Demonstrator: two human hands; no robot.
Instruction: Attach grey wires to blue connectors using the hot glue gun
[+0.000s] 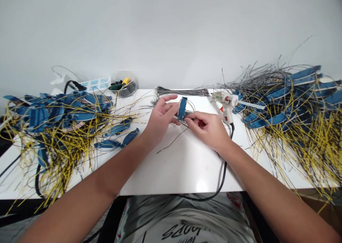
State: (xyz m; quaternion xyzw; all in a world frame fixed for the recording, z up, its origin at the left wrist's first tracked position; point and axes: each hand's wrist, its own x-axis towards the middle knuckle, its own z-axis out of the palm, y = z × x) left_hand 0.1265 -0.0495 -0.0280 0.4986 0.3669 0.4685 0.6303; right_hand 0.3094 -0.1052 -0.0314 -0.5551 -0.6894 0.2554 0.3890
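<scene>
Between my two hands stands a small curved blue piece [182, 107] with thin wires on it. My left hand [163, 112] grips its left side between thumb and fingers, the index finger stretched out above. At the piece's lower end, my right hand [210, 128] is closed in a pinch, apparently on a thin dark wire [172, 142] that trails down to the left over the table. The exact pinch point is hidden by the fingers. Behind the hands lies a bundle of grey wires [184, 92], tied near its middle; a second grey bundle is partly covered by my left hand.
A white glue gun [226, 106] with a glue stick stands right of my hands, its black cable [223, 175] running over the table edge. Blue pieces with yellow and black wires pile up left [53, 111] and right [280, 118]. A clear tub [128, 88] and power strip [97, 83] sit behind.
</scene>
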